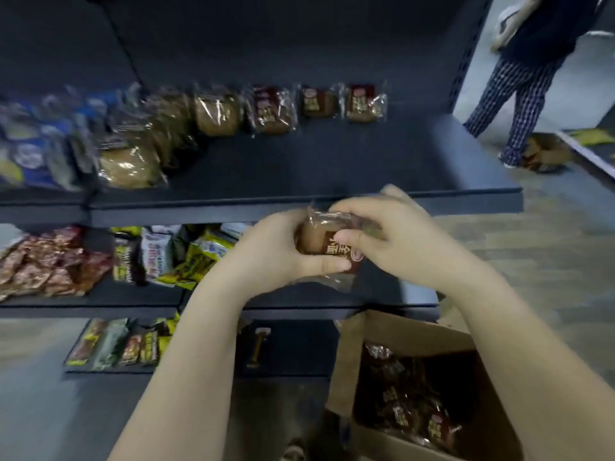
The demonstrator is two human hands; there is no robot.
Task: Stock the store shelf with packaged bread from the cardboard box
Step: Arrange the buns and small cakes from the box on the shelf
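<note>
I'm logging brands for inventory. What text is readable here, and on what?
"全": gold character on the brown label of the held bread packet; its neighbour is half covered.
Shelved bread packets: labels too blurred to read.
Snack packs lower down: too blurred.
Packets in the cardboard box: too blurred.

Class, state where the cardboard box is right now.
Head view: the cardboard box sits open at lower right, under the right arm, beside the lowest shelves.
</note>
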